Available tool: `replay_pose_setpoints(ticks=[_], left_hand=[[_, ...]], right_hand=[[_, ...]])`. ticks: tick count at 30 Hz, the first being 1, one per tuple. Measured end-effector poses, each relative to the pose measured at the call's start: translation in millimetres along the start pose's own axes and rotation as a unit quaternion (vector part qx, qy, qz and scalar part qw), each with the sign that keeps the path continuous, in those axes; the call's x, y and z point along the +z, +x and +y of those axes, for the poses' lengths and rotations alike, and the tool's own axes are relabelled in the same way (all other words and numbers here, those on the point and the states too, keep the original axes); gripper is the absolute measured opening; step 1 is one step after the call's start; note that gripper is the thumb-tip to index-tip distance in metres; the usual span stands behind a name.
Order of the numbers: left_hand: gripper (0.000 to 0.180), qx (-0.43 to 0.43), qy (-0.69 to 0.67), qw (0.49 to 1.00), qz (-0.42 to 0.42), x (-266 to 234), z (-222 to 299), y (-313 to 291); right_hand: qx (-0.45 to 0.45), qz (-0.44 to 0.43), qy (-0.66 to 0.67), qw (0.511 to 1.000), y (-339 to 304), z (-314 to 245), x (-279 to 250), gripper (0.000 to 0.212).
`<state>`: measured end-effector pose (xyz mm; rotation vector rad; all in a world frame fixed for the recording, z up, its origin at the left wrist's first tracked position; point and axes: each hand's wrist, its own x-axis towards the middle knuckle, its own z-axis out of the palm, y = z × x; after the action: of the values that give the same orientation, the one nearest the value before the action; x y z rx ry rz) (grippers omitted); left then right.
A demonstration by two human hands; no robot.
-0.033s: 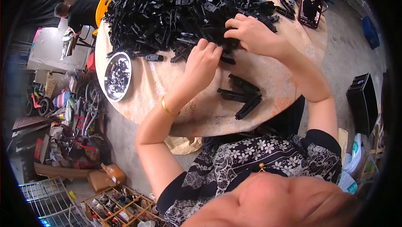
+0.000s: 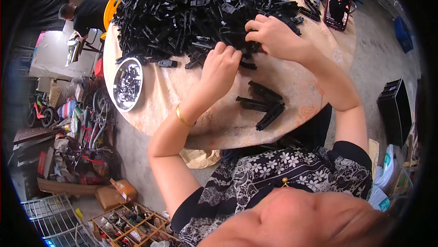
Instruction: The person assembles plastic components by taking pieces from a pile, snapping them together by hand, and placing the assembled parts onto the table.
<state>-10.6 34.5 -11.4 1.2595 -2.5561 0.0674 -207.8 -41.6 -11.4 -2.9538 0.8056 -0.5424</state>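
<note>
A large heap of narrow black plastic parts (image 2: pixel 178 16) covers the far side of a round table with a patterned cream cloth (image 2: pixel 173 92). At the heap's near edge my left hand (image 2: pixel 221 67) is closed, its fingertips curled down over the black pieces. Just right of it and a little farther off, my right hand (image 2: pixel 276 39) bends its fingers in toward the left one. Whatever the fingers grip is lost against the dark parts. A black part (image 2: pixel 247 64) lies below and between the hands. Several long black pieces (image 2: pixel 264 103) lie apart, nearer to me.
A white-rimmed round dish (image 2: pixel 138 83) of small dark and shiny bits stands at the table's left edge. A phone (image 2: pixel 337 4) leans at the far right. Beyond the table are a yellow chair back (image 2: pixel 112 7), another person (image 2: pixel 86 14) and a black crate (image 2: pixel 396 112).
</note>
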Motion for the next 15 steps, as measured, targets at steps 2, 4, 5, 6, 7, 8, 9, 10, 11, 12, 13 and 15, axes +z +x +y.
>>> replay_pose_setpoints(ticks=[2, 4, 5, 6, 7, 8, 9, 10, 11, 12, 13, 15], left_hand=[[0.031, -0.020, 0.035, 0.998, -0.045, -1, 2, 4], [0.031, -0.009, 0.022, 0.999, -0.033, 1, 5, 5], [0.032, -0.001, 0.009, 1.000, -0.023, 1, 6, 6], [0.032, -0.001, 0.011, 1.000, -0.022, 3, 4, 4], [0.031, 0.007, -0.024, 0.998, 0.053, 8, 1, 1], [0.030, 0.016, -0.060, 0.990, 0.128, 10, -1, -1], [0.031, -0.003, -0.065, 0.988, 0.137, 7, -3, -1], [0.031, -0.004, -0.065, 0.988, 0.137, 5, -2, 0], [0.029, -0.135, -0.298, 0.934, 0.144, 3, 1, 3], [0.026, -0.255, -0.506, 0.812, 0.141, 0, 2, 4], [0.026, -0.259, -0.578, 0.764, 0.125, -2, -5, 5], [0.030, -0.262, -0.709, 0.643, 0.125, -3, -9, 5]], right_hand=[[-0.026, 0.048, -0.009, 0.998, -1, 9, 4, 0.023], [-0.003, 0.096, 0.081, 0.992, 0, 17, 3, 0.018], [-0.002, 0.161, 0.123, 0.979, 0, 21, 4, 0.019], [0.029, 0.171, 0.161, 0.972, 2, 20, 0, 0.020], [0.029, 0.207, 0.184, 0.961, 4, 20, -2, 0.019], [0.028, 0.242, 0.206, 0.948, 7, 18, -5, 0.019], [0.052, 0.246, 0.246, 0.936, 8, 13, -9, 0.015], [0.052, 0.246, 0.247, 0.936, 7, 9, -11, 0.015], [0.119, 0.220, 0.374, 0.893, 6, 5, -13, 0.015], [0.181, 0.191, 0.492, 0.830, 7, 3, -14, 0.015], [0.186, 0.166, 0.512, 0.822, 6, 3, -14, 0.017], [0.193, 0.159, 0.524, 0.814, 5, -1, -13, 0.017]])
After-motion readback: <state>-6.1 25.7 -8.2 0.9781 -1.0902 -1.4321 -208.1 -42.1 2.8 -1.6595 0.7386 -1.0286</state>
